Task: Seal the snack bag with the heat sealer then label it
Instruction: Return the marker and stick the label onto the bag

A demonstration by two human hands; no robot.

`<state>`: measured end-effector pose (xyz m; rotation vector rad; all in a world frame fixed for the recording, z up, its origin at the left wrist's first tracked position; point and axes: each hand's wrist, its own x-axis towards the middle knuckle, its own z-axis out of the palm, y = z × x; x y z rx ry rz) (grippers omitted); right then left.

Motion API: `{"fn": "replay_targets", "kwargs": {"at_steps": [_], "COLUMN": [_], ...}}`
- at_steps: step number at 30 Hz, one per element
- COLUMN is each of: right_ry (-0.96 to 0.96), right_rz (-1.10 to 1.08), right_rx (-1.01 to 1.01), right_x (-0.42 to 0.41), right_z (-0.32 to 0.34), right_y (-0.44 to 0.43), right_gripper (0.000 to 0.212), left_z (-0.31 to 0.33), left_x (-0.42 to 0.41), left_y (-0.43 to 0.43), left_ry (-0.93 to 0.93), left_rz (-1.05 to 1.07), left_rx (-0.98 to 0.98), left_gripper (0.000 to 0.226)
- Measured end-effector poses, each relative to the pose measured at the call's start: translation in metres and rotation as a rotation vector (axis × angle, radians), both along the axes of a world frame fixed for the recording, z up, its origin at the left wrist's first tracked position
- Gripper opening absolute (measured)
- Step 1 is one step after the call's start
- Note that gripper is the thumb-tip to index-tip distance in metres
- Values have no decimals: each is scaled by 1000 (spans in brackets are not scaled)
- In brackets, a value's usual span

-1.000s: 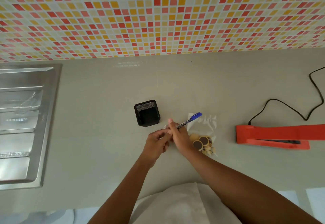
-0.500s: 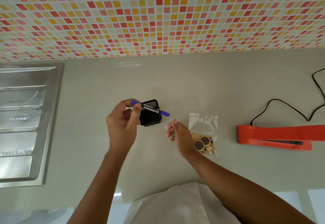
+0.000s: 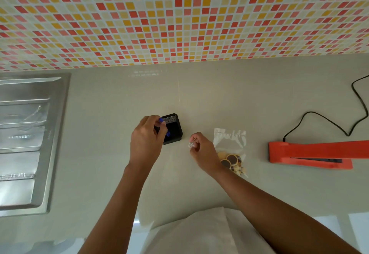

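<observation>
Pen pinched in left hand over black holder; to be dropped in upright. Label nipped in right hand, beside snack bag flat on tabletop; press label onto clear upper film, w/o creases.

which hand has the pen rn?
The left hand, over the black holder, grips the blue pen. The right hand pinches only a small white label.

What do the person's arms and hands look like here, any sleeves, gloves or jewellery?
Both forearms are bare, with no sleeves reaching into view. The left hand and right hand wear no gloves, and no rings, watch or bracelets show. The only clothing visible is a white garment at the bottom of the view.
</observation>
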<state>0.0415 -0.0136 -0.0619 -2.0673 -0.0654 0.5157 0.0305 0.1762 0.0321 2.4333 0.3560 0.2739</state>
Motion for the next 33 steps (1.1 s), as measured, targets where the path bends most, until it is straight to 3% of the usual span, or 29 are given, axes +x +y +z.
{"fn": "replay_targets", "kwargs": {"at_steps": [6,11,19,21,22,24,28,33], "right_ry": [23,-74,-171,-177,-181,-191,-185,-203], "right_rz": [59,168,230,238,232,199,154,139], "right_rx": [-49,-270,-412,-433,-445,-466,-505,-486], "right_x": [4,5,9,9,9,8,8,10], "right_z": [5,10,12,12,12,12,12,9], "right_y": [-6,-4,-11,-11,-10,-9,-11,-15], "right_gripper": [36,38,18,16,18,22,24,14], "left_z": [-11,-10,6,13,14,8,-24,-67], "left_x": [-2,-1,2,0,-1,-4,-12,-15], "left_y": [0,-3,-19,-27,-30,-35,-44,-64], "left_ry": [60,108,127,59,23,37,401,457], "left_rz": [-5,15,108,126,101,-19,-387,-375], "left_rx": [43,73,22,-9,-22,-56,-110,-2], "left_gripper": [9,11,29,19,10,13,6,32]}}
